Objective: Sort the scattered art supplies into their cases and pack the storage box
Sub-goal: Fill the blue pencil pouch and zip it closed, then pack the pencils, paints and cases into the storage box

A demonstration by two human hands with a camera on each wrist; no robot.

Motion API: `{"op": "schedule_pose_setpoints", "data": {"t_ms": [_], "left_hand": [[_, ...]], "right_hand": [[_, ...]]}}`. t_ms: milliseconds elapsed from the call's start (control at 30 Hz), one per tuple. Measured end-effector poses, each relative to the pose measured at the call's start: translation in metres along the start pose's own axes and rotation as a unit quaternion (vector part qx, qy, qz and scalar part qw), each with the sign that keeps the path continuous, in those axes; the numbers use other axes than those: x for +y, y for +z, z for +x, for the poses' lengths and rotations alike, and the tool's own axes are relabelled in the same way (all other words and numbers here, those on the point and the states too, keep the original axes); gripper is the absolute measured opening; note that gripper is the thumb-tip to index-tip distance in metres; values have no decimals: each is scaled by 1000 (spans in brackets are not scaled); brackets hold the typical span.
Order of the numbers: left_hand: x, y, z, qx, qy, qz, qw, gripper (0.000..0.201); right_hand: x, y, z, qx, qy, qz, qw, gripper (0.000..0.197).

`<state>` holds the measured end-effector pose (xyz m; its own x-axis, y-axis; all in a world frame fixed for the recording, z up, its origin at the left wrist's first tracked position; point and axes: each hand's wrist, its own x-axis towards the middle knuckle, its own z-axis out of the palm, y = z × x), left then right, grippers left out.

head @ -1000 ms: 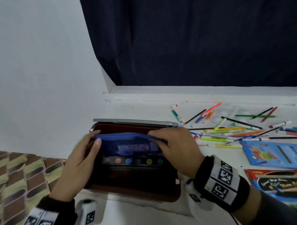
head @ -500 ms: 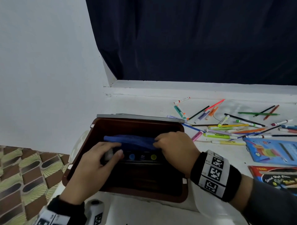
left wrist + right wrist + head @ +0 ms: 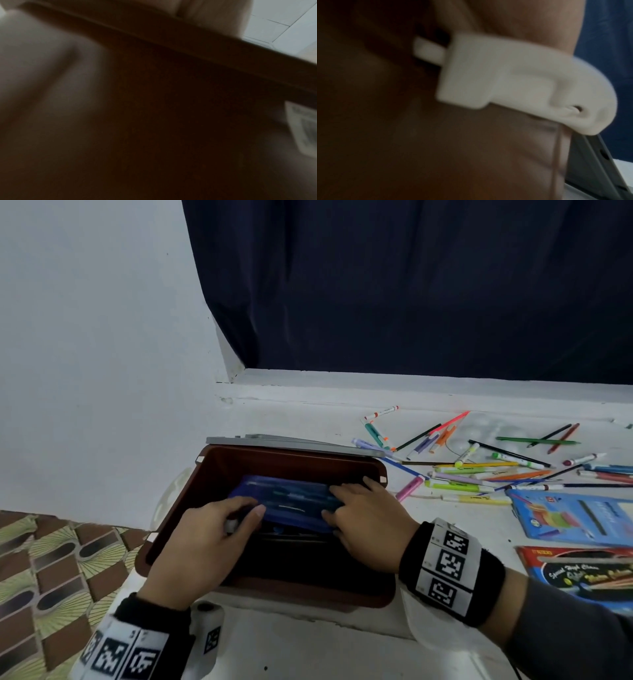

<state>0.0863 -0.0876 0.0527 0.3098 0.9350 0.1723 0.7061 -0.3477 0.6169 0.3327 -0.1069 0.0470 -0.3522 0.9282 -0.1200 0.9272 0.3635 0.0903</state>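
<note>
I see the left hand (image 3: 212,529) and right hand (image 3: 368,520) inside the brown storage box (image 3: 291,462), fingers clamped on opposite ends of the blue case (image 3: 291,503). The case sits toward the box's far wall. Loose pens (image 3: 455,487) lie along the worktop's far right edge.

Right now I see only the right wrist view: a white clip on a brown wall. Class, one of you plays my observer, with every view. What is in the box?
Observer: A blue case lies in the brown storage box. The left hand holds its left end and the right hand its right end.
Operator: Is the sorting finished?
Observer: No. Loose pens and pencils lie scattered to the right of the box.
Operator: Any other cases out?
Observer: A blue pack and a red pack lie flat at the far right.
</note>
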Motion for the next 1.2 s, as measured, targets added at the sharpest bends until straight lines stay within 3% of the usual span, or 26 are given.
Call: {"op": "schedule_pose_setpoints", "data": {"t_ms": [100,233,333,500,700,1000,1200], "left_hand": [[2,-1,2,7,19,28,999,41],[10,-1,0,39,18,-34,999,19],[14,-1,-3,53,35,-47,997,17],[32,7,-8,87,55,-102,989,14],[74,40,-8,70,73,-187,977,14],[155,107,-8,20,125,-201,971,20],[207,164,-14,6,66,-217,974,36]], "right_hand": [[0,-1,-1,25,2,22,999,34],[3,-4,-8,79,-4,95,992,34],[7,-8,-16,109,-5,166,980,32],[18,-6,-40,203,-2,300,932,22],[47,3,-86,302,59,382,872,16],[124,26,-163,305,123,422,845,18],[199,52,-214,225,129,444,858,13]]}}
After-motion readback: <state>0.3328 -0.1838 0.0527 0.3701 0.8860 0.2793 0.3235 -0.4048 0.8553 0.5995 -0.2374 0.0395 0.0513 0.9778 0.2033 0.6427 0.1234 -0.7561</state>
